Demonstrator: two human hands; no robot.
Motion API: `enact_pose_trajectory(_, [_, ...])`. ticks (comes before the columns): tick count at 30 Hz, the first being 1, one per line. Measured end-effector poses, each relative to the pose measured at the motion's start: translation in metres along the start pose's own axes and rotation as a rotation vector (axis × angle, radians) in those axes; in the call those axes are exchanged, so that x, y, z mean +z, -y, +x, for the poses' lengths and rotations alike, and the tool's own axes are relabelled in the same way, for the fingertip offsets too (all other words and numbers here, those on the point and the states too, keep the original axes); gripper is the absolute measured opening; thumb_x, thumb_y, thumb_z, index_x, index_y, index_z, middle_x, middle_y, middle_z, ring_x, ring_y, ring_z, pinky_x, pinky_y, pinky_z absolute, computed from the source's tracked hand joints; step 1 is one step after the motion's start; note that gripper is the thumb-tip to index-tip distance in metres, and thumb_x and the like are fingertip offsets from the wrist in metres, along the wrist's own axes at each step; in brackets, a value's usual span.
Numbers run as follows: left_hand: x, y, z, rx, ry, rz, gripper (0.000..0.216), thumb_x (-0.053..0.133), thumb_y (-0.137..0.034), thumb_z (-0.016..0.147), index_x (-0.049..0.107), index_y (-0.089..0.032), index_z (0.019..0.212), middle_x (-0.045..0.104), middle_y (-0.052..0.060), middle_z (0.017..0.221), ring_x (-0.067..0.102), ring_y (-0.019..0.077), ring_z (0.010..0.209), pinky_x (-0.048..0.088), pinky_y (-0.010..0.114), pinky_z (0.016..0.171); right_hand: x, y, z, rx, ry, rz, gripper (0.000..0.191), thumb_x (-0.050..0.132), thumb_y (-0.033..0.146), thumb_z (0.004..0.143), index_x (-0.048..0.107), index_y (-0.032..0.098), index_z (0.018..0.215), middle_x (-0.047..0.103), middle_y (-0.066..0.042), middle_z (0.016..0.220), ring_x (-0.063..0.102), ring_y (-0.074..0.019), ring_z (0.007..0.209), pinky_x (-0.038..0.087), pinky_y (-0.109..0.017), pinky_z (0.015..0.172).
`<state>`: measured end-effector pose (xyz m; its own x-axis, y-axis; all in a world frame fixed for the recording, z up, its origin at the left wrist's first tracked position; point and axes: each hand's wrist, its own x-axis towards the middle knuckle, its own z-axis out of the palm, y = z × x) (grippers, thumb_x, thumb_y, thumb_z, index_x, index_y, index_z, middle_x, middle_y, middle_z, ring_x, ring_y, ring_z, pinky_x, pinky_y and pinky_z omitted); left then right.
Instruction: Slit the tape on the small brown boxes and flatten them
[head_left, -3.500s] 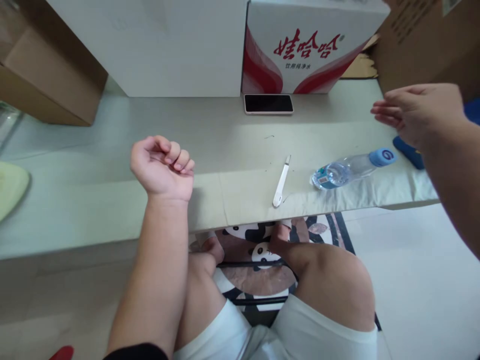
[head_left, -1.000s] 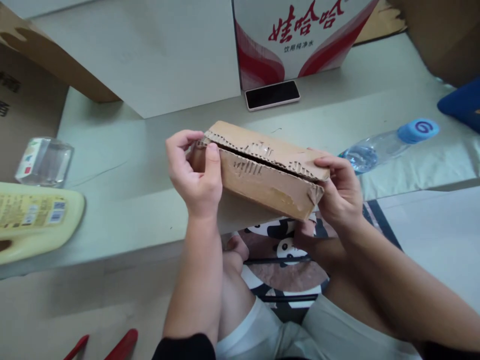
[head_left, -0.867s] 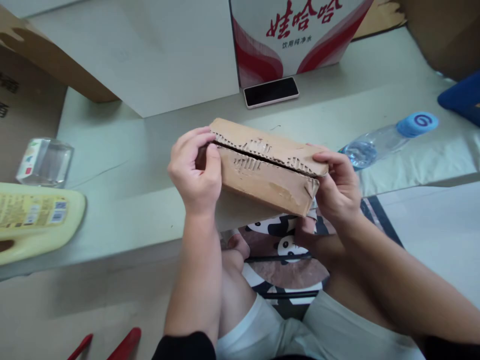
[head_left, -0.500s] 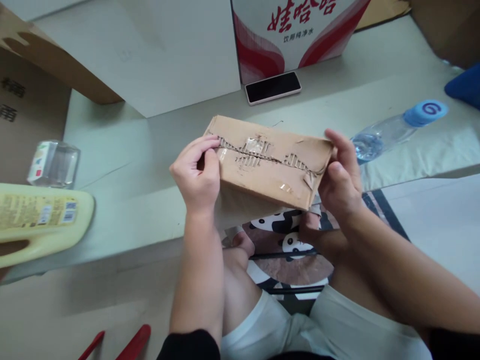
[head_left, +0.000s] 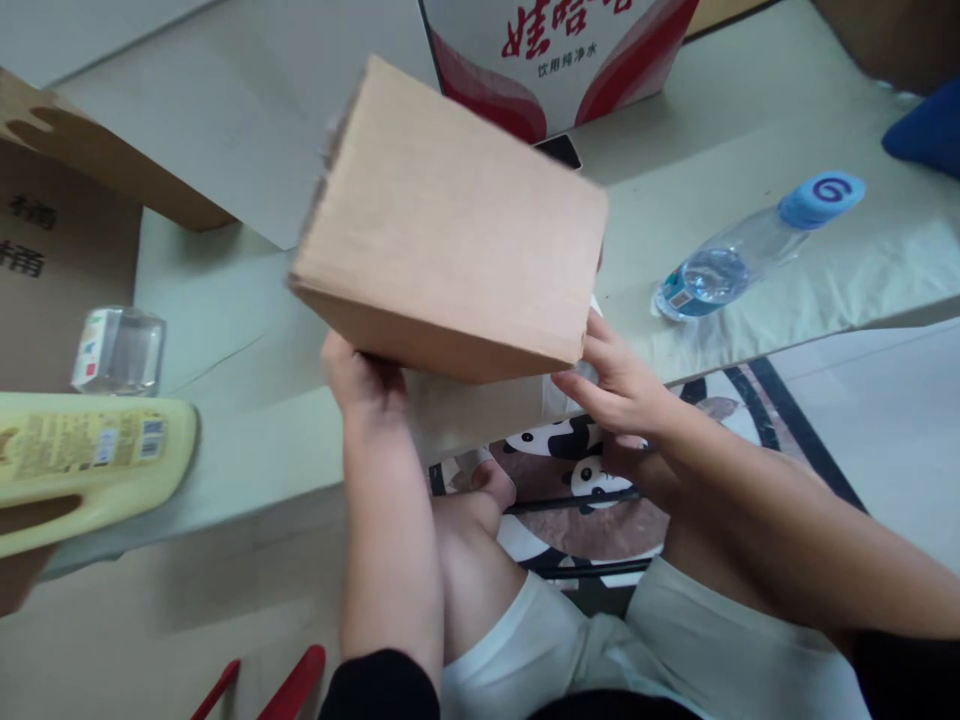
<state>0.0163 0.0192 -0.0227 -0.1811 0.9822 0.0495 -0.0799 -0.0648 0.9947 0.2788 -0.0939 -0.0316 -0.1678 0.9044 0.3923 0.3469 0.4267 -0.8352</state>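
A brown cardboard box [head_left: 457, 215] is held up and tilted in front of me, a plain broad face turned to the camera. My left hand [head_left: 365, 382] grips it from below at the lower left, most of the fingers hidden behind the box. At the lower right corner, my right hand [head_left: 611, 380] has its fingers against the box's edge and underside. Something white [head_left: 556, 396] shows beside those fingers; what it is I cannot tell. The box partly covers a phone [head_left: 561, 152] lying behind it.
A water bottle [head_left: 720, 270] with a blue cap lies on the cloth-covered table [head_left: 247, 430] at the right. To the left are a clear container [head_left: 124, 350] and a yellow jug [head_left: 97, 465]. A red-and-white carton [head_left: 562, 70] stands behind. A panda-patterned stool [head_left: 585, 530] is below.
The box has been turned and raised: its torn, taped seam faced me before, and a plain face does now. Both hands have shifted to its lower side. The view has moved slightly.
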Motion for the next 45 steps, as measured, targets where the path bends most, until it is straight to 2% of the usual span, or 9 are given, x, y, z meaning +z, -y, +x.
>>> enact_pose_trajectory(3, [0.021, -0.003, -0.015, -0.354, 0.020, -0.225, 0.026, 0.067, -0.042, 0.073, 0.065, -0.022, 0.090, 0.076, 0.008, 0.104, 0.069, 0.0265, 0.114, 0.061, 0.034, 0.087, 0.000, 0.001, -0.001, 0.024, -0.032, 0.025, 0.059, 0.062, 0.043, 0.092, 0.052, 0.037, 0.151, 0.033, 0.000, 0.170, 0.025, -0.0301, 0.162, 0.029, -0.059, 0.131])
enact_pose_trajectory(11, [0.032, -0.012, -0.026, -0.543, 0.478, -0.117, 0.062, 0.049, -0.074, 0.082, 0.069, -0.017, 0.096, 0.074, 0.017, 0.090, 0.075, 0.0357, 0.093, 0.061, 0.040, 0.064, -0.011, 0.004, -0.002, 0.048, -0.181, 0.053, 0.058, 0.064, 0.063, 0.089, 0.054, 0.044, 0.144, 0.026, 0.008, 0.171, 0.009, -0.0314, 0.165, 0.023, -0.062, 0.133])
enact_pose_trajectory(16, [0.035, -0.009, -0.028, -0.706, 0.580, 0.089, 0.062, 0.049, -0.072, 0.080, 0.073, -0.017, 0.099, 0.072, 0.015, 0.081, 0.069, 0.0271, 0.058, 0.035, 0.028, 0.039, -0.010, 0.001, 0.001, 0.088, -0.278, 0.045, 0.057, 0.058, 0.070, 0.089, 0.057, 0.040, 0.137, 0.033, 0.004, 0.169, 0.012, -0.0310, 0.165, 0.024, -0.063, 0.131])
enact_pose_trajectory(20, [0.037, -0.012, -0.031, -0.762, 0.633, 0.285, 0.056, 0.045, -0.067, 0.083, 0.069, -0.017, 0.076, 0.068, 0.012, 0.069, 0.060, 0.0183, 0.045, 0.018, 0.025, 0.035, -0.007, -0.013, 0.004, 0.052, -0.382, 0.079, 0.048, 0.052, 0.069, 0.093, 0.060, 0.037, 0.127, 0.043, 0.000, 0.163, 0.030, -0.0311, 0.159, 0.030, -0.061, 0.128])
enact_pose_trajectory(25, [0.034, -0.009, -0.028, -0.381, 0.322, 0.456, 0.026, 0.065, -0.044, 0.082, 0.067, -0.018, 0.080, 0.071, 0.008, 0.080, 0.063, 0.0154, 0.057, 0.034, 0.022, 0.043, -0.003, -0.025, 0.005, 0.070, -0.440, 0.116, 0.037, 0.052, 0.061, 0.096, 0.061, 0.035, 0.121, 0.065, -0.005, 0.128, 0.062, -0.0296, 0.127, 0.049, -0.054, 0.112])
enact_pose_trajectory(30, [0.024, 0.000, -0.018, -0.003, 0.109, 0.232, 0.043, 0.069, -0.053, 0.082, 0.066, -0.025, 0.115, 0.069, 0.011, 0.125, 0.068, 0.0248, 0.115, 0.057, 0.030, 0.079, 0.000, -0.020, 0.005, 0.109, -0.412, 0.188, 0.036, 0.056, 0.058, 0.094, 0.063, 0.034, 0.120, 0.066, -0.003, 0.120, 0.065, -0.0252, 0.113, 0.053, -0.048, 0.106])
enact_pose_trajectory(37, [0.020, -0.018, -0.023, 0.541, -0.064, 0.225, 0.036, 0.048, -0.048, 0.096, 0.067, -0.031, 0.121, 0.060, 0.004, 0.142, 0.049, 0.0250, 0.144, 0.040, 0.047, 0.123, 0.004, 0.009, 0.008, 0.031, -0.022, 0.233, 0.039, 0.057, 0.054, 0.097, 0.062, 0.031, 0.129, 0.058, -0.005, 0.149, 0.056, -0.0250, 0.139, 0.046, -0.048, 0.119])
enact_pose_trajectory(41, [0.023, -0.016, -0.021, 0.599, 0.018, 0.300, 0.023, 0.059, -0.031, 0.087, 0.077, -0.027, 0.100, 0.066, 0.004, 0.128, 0.051, 0.0279, 0.141, 0.020, 0.053, 0.133, 0.008, 0.014, 0.006, 0.051, 0.042, 0.250, 0.046, 0.056, 0.050, 0.099, 0.055, 0.035, 0.143, 0.052, -0.003, 0.157, 0.045, -0.0232, 0.150, 0.040, -0.047, 0.125])
enact_pose_trajectory(45, [0.025, -0.009, -0.017, 0.533, 0.009, 0.319, 0.026, 0.057, -0.018, 0.084, 0.079, -0.027, 0.095, 0.067, 0.005, 0.122, 0.052, 0.0278, 0.140, 0.021, 0.055, 0.134, -0.002, 0.010, 0.003, 0.133, -0.006, 0.249, 0.047, 0.054, 0.053, 0.098, 0.058, 0.033, 0.140, 0.064, -0.005, 0.144, 0.063, -0.0229, 0.128, 0.055, -0.043, 0.108])
